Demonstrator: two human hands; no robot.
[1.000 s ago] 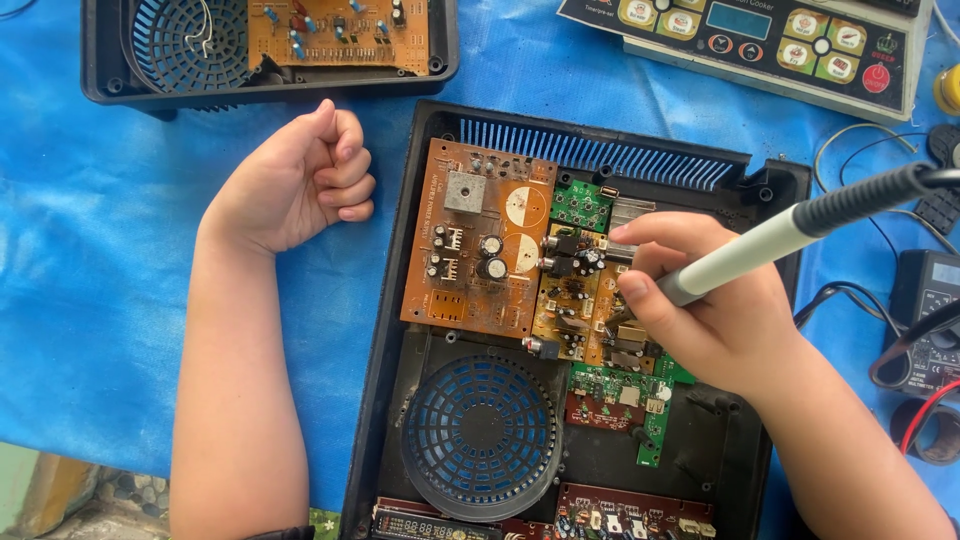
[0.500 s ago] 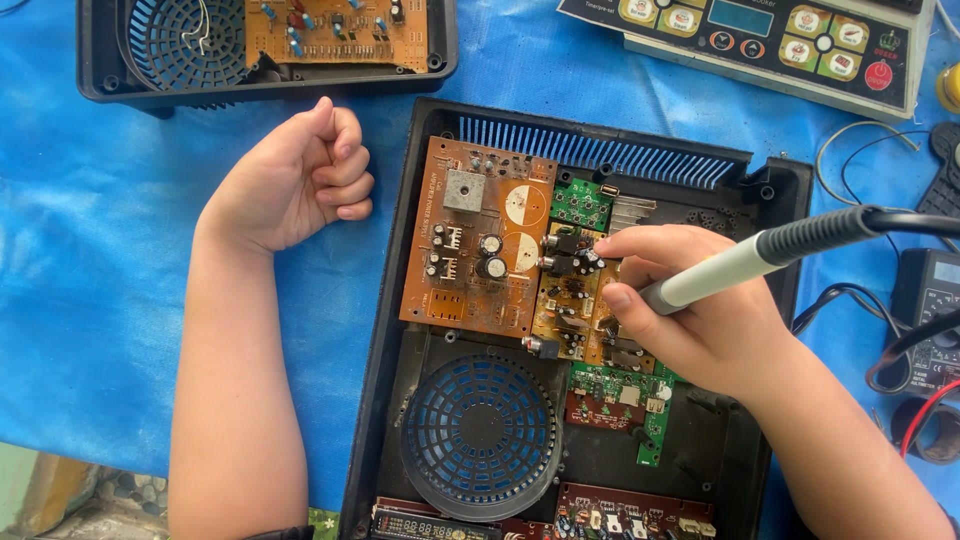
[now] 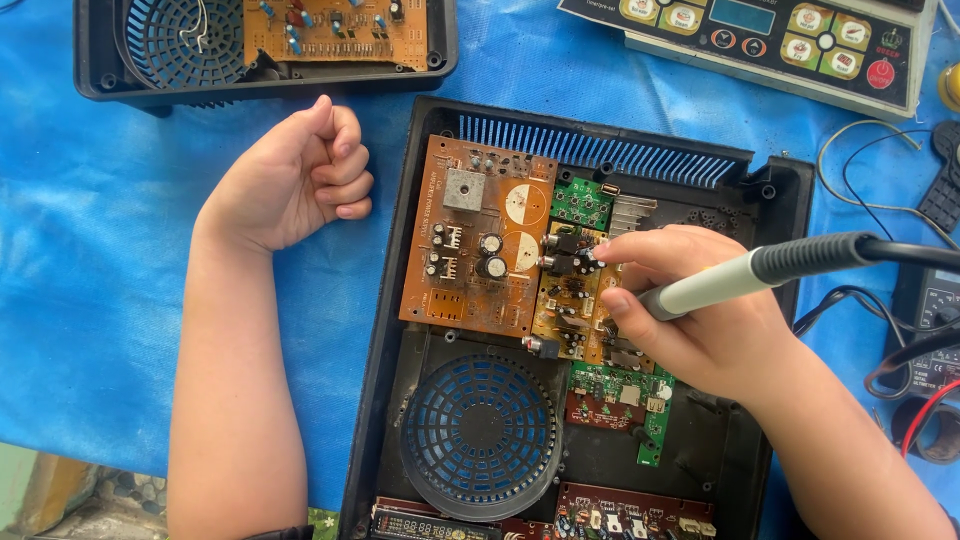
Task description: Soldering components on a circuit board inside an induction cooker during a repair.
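My right hand (image 3: 700, 310) grips a soldering iron (image 3: 760, 270) with a grey and black handle like a pen. Its tip, hidden under my fingers, points at the small yellow circuit board (image 3: 572, 300) inside an open black device case (image 3: 400, 330). A larger brown circuit board (image 3: 475, 235) lies left of it, and a blue round fan grille (image 3: 478, 430) sits below. My left hand (image 3: 295, 180) rests on the blue sheet left of the case, curled into a loose fist with nothing in it.
A second open black case (image 3: 100, 60) with a blue grille and a brown board lies at the top left. A control panel with buttons (image 3: 770, 40) sits top right. Cables and a meter (image 3: 930, 320) crowd the right edge. A blue sheet (image 3: 80, 300) covers the surface.
My right hand has shifted slightly left over the yellow board, and the iron's handle has dropped to a flatter angle. The left fist stays put.
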